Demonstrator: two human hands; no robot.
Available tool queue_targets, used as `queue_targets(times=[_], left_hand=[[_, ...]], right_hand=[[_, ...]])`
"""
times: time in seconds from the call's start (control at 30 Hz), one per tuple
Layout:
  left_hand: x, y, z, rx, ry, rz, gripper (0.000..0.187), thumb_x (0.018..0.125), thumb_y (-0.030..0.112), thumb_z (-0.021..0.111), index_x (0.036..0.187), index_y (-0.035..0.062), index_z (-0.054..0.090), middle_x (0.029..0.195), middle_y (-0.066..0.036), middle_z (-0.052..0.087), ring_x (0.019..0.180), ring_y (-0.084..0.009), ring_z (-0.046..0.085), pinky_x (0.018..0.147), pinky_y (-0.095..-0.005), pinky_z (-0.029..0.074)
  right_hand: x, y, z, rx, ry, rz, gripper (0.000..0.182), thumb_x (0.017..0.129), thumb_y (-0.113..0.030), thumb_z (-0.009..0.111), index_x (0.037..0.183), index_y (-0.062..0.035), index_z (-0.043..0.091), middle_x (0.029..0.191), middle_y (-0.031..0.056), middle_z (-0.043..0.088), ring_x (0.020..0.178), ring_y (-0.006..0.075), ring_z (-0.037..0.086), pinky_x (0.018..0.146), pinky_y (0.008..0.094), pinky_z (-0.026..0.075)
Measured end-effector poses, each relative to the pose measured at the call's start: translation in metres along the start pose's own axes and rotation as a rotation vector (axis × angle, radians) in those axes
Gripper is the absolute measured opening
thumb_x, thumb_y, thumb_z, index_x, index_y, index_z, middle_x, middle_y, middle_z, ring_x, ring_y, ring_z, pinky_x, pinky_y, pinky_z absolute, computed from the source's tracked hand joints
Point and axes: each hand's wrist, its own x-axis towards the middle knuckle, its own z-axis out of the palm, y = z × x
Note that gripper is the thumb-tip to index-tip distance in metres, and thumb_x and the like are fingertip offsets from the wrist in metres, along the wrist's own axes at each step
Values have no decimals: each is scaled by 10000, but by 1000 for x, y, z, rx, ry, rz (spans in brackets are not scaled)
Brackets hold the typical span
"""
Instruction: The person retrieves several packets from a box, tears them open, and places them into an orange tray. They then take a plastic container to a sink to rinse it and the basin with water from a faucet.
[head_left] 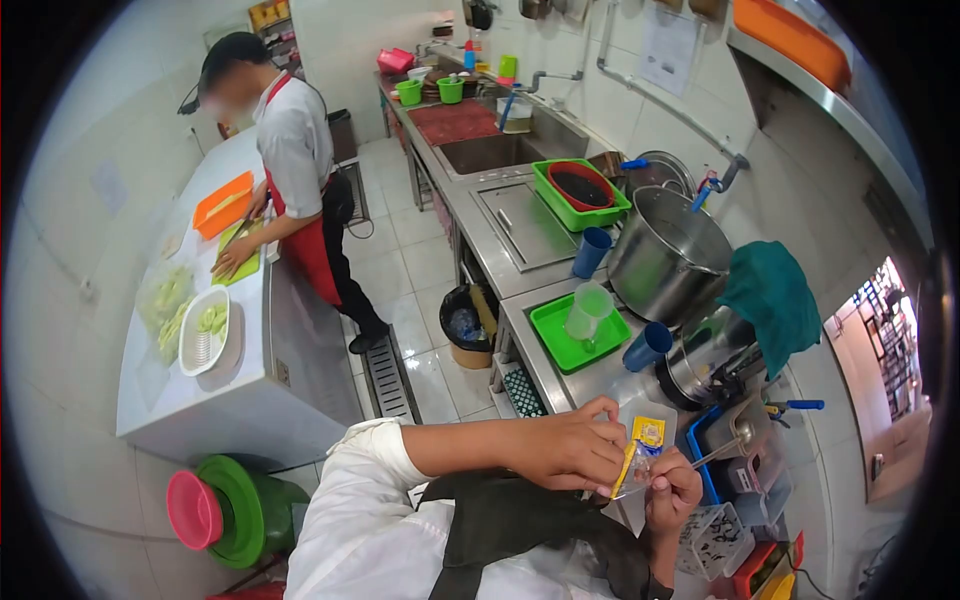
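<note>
My left hand [568, 448] reaches in from the left, its fingers closed on a small clear plastic packet [630, 472] with yellow and blue print. On the packet's other side my right hand [674, 492] pinches its edge between thumb and fingers. What the packet contains is too small to make out. Just beyond the hands is a yellow printed label [648, 431] over a pale container, partly hidden by my fingers. A green tray [553, 338] with a translucent green jug [588, 308] lies on the steel counter ahead, beside a blue cup [648, 346].
A large steel pot [668, 245] and a teal cloth [768, 300] stand ahead right. Clear bins [715, 540] are at lower right. Across the aisle, a person [295, 170] cuts on a green board [238, 255] atop a white freezer [190, 410]. A bin [466, 330] sits on the floor.
</note>
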Motion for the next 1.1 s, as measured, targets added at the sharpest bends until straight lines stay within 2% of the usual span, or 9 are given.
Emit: queue_targets(times=[0.23,0.3,0.4,0.63,0.73,0.8,0.83,0.9,1.1], left_hand=[[3,-22,6,112,182,-79,308,748,322,625,878,64,520,858,-44,498,854,-232,447,823,-391,289],[3,-27,19,9,592,-150,647,625,412,712,1064,34,424,1024,-120,440,922,-284,439,855,-397,300],[3,-40,52,-317,588,-196,912,549,399,755,1215,10,268,1163,-161,348,1029,-312,409,904,-380,301],[26,-67,97,-471,563,-366,869,554,174,682,1259,-23,213,1079,-147,457,1033,-233,456,875,-316,358],[42,-86,89,-699,819,-383,749,573,147,645,1204,-22,279,969,-121,499,923,-196,497,798,-307,397],[37,-95,86,-1088,543,-650,628,613,144,612,1154,-16,336,926,-106,506,860,-176,502,742,-282,409],[29,-98,98,-1090,552,-650,628,613,144,612,1154,-16,336,926,-106,506,860,-176,502,742,-282,409],[14,-103,134,-1072,534,-703,561,651,135,586,1144,-13,363,898,-86,516,828,-148,504,722,-261,415],[-11,-75,159,-1097,466,-862,630,669,162,633,1195,-22,340,968,-87,527,887,-149,506,771,-271,418]], right_hand=[[11,-9,5,-203,131,-124,155,819,-94,509,716,-37,408,652,80,485,583,163,454,558,265,356],[15,-11,3,-308,186,-163,162,829,-103,500,731,-35,391,662,77,452,584,155,426,560,268,350],[21,-13,8,-361,226,-138,148,845,-100,479,763,-36,375,704,82,437,624,156,419,586,270,353],[47,11,-3,-451,152,-48,192,852,-161,498,941,-17,408,891,136,480,799,215,468,705,306,384],[77,19,4,-558,220,-106,349,855,-195,499,1129,-22,370,1071,166,462,941,233,498,822,328,405],[64,49,-11,-171,258,259,690,785,-351,581,1288,-36,230,1251,197,350,1047,290,456,886,359,372],[51,60,-15,-172,250,263,690,785,-351,581,1288,-36,230,1251,197,350,1047,290,456,886,359,372],[22,79,-26,226,265,681,691,779,-315,589,1293,-27,228,1225,200,394,995,267,496,848,356,411],[-27,90,-19,221,299,797,634,756,-240,601,1269,-37,288,1042,163,536,867,239,561,777,336,443]])
